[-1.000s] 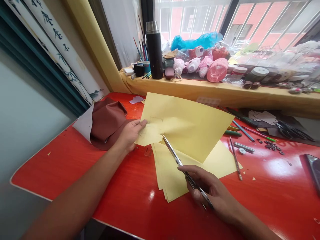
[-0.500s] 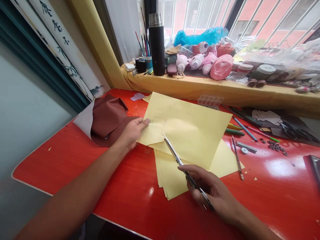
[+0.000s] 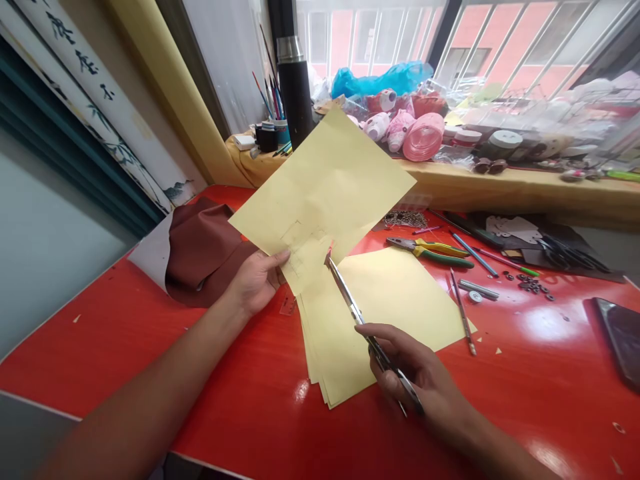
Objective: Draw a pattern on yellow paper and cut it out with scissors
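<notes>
My left hand pinches a yellow sheet of paper by its lower corner, thumb on top. Faint pencil lines and a cut slit show near that corner. My right hand grips metal scissors, whose tips meet the paper at the slit; the blades look nearly closed. Below the raised sheet lies a stack of yellow paper on the red table. Folded brown leather-like material lies left of my left hand.
Pliers, a pencil, small dark rings and a phone lie to the right. A black thermos and pink trinkets crowd the windowsill behind. Black scissors rest at the far right.
The sheet has turned counterclockwise, its far corner now rising over the windowsill, which uncovers the pliers and more of the stack. My right hand keeps the scissors at nearly the same place.
</notes>
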Tool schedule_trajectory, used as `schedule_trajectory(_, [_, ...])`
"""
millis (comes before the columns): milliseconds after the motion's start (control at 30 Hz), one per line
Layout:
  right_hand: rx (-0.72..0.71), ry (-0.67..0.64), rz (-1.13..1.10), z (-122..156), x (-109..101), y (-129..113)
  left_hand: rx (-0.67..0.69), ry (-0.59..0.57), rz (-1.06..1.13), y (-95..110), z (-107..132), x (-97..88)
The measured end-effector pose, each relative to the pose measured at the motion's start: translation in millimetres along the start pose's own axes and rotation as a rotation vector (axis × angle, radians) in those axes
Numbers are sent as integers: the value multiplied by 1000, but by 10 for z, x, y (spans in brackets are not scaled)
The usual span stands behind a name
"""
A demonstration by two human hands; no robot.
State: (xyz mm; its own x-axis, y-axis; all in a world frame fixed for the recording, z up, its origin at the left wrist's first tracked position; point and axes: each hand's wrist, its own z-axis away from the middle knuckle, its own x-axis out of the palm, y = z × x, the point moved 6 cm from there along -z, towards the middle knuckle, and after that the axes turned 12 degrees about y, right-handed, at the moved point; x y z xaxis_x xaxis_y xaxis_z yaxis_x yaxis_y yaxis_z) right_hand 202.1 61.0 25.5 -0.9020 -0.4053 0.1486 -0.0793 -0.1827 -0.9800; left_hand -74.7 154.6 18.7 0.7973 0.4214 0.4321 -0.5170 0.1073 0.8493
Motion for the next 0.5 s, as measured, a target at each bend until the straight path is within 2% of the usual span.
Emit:
schedule_trajectory(233, [-55, 39, -4, 32, -27, -20, -18, -42, -22, -43, -15, -5])
schedule_trajectory(500, [-85, 74, -54, 6, -60, -39, -90, -146, -91, -133, 46, 49])
